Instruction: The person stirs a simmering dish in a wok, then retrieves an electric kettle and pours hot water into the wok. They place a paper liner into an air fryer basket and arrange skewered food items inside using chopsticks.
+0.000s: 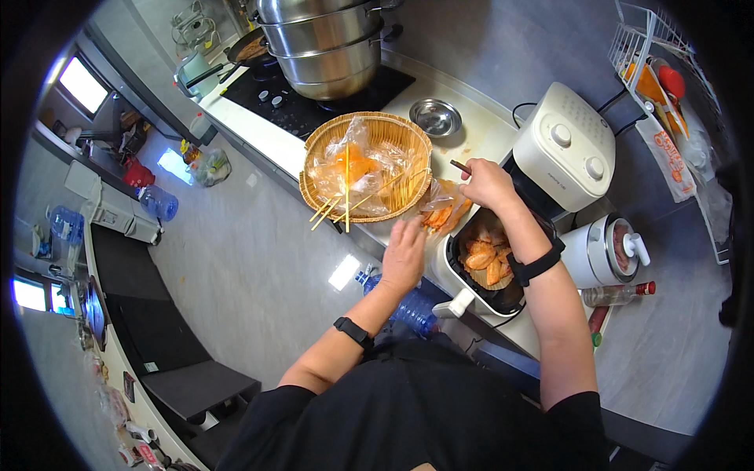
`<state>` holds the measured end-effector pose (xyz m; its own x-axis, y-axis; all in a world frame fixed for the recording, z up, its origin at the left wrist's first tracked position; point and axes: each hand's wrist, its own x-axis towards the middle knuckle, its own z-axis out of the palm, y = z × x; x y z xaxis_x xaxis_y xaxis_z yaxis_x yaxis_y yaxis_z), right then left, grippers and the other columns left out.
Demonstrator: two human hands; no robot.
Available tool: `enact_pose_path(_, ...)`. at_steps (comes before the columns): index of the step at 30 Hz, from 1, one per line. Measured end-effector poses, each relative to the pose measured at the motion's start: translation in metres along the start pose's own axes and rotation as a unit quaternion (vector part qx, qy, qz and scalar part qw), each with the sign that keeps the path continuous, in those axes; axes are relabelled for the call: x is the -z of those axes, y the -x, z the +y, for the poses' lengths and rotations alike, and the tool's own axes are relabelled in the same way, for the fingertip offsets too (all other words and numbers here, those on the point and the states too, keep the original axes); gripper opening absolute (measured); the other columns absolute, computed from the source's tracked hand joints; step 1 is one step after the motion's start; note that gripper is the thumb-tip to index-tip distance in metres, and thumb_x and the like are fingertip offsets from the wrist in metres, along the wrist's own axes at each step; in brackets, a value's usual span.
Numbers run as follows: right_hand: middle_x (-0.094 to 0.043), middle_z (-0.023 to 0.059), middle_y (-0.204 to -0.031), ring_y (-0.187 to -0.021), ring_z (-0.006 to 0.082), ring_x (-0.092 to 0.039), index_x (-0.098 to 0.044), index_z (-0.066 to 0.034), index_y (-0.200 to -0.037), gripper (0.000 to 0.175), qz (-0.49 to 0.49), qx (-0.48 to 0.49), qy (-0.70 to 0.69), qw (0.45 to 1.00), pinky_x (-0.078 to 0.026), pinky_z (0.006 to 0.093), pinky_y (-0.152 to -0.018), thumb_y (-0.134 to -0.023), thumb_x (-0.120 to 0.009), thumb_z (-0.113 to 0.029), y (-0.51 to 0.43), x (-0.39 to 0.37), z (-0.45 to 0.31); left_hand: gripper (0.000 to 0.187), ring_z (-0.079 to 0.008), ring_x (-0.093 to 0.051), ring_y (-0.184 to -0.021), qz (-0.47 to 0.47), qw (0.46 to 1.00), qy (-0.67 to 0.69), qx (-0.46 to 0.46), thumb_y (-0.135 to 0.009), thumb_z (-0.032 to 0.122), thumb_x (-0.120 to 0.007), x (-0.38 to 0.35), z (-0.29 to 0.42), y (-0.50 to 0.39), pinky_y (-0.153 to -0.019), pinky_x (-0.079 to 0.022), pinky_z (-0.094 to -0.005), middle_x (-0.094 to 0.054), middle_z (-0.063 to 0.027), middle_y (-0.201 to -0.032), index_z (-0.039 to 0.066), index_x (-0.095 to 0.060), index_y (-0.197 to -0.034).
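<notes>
My right hand grips a dark stick, probably chopsticks; only its end shows past the fist. Just left of that hand lies a clear plastic bag with orange-coated raw meat pieces. My left hand hovers by the counter edge near this bag, slightly blurred, with nothing seen in it. Below my right forearm is the pulled-out air fryer basket, its pale handle towards me. Marinated chicken wings rest in it on a paper liner.
A woven basket holds plastic bags and bamboo skewers. Behind are a metal bowl and a steamer pot on the cooktop. The air fryer, a white appliance and a glass bottle stand right.
</notes>
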<state>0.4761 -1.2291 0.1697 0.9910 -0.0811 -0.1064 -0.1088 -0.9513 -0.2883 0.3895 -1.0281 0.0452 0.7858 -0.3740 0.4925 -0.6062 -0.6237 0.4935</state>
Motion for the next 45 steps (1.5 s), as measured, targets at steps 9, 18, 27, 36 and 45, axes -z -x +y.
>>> enact_pose_path(9,-0.070,0.0135,-0.090,-0.089,0.0299,-0.068,-0.068,-0.0106,-0.090,0.019,-0.092,0.053,0.006,0.994,-0.053,0.0386,-0.079,-0.072,-0.065,-0.017,0.002,0.006,-0.005,0.022,-0.0367,-0.069,-0.087,-0.261,0.932,-0.077,0.239,-0.088,0.018,-0.049,-0.007,-0.018,-0.002,-0.077,-0.054,-0.0474,-0.069,-0.0193,-0.096,0.006,-0.062,-0.102)
enact_pose_path(18,-0.071,0.0162,-0.098,-0.094,0.0323,-0.069,-0.070,-0.0068,-0.094,0.021,-0.070,0.066,0.104,0.990,-0.055,0.0417,-0.081,-0.075,-0.066,-0.013,0.002,-0.010,-0.007,0.045,-0.0330,-0.067,-0.098,-0.254,0.895,-0.127,0.344,-0.076,0.039,-0.075,-0.009,-0.008,0.013,-0.084,-0.054,-0.0426,-0.069,-0.0193,-0.099,0.006,-0.063,-0.105)
enact_pose_path(27,-0.071,0.0149,-0.092,-0.088,0.0334,-0.069,-0.069,-0.0065,-0.095,0.025,-0.057,0.087,0.150,0.983,-0.055,0.0430,-0.077,-0.074,-0.069,-0.019,0.006,-0.022,-0.013,0.035,-0.0285,-0.069,-0.091,-0.163,0.876,0.167,0.422,-0.076,0.023,-0.077,-0.050,-0.048,0.063,-0.082,-0.054,-0.0378,-0.070,-0.0145,-0.102,0.000,-0.064,-0.099)
enact_pose_path(36,-0.069,0.0097,-0.090,-0.086,0.0305,-0.068,-0.072,-0.0107,-0.090,0.019,-0.066,0.301,0.086,0.948,-0.055,0.0424,-0.073,-0.075,-0.070,-0.022,0.043,-0.012,-0.066,0.054,-0.0176,-0.064,-0.101,0.022,0.638,0.584,0.502,-0.075,-0.019,-0.060,-0.046,-0.040,0.073,-0.087,-0.051,-0.0274,-0.064,-0.0095,-0.115,0.000,-0.048,-0.125)
enact_pose_path(45,-0.071,0.0122,-0.089,-0.089,0.0303,-0.070,-0.073,-0.0129,-0.092,0.017,-0.136,0.390,0.200,0.889,-0.056,0.0424,-0.074,-0.080,-0.062,-0.018,0.041,-0.090,-0.083,0.065,-0.0160,-0.061,-0.106,0.069,0.584,0.699,0.407,-0.074,-0.020,-0.052,-0.015,-0.017,0.048,-0.085,-0.050,-0.0262,-0.061,-0.0051,-0.123,0.005,-0.046,-0.133)
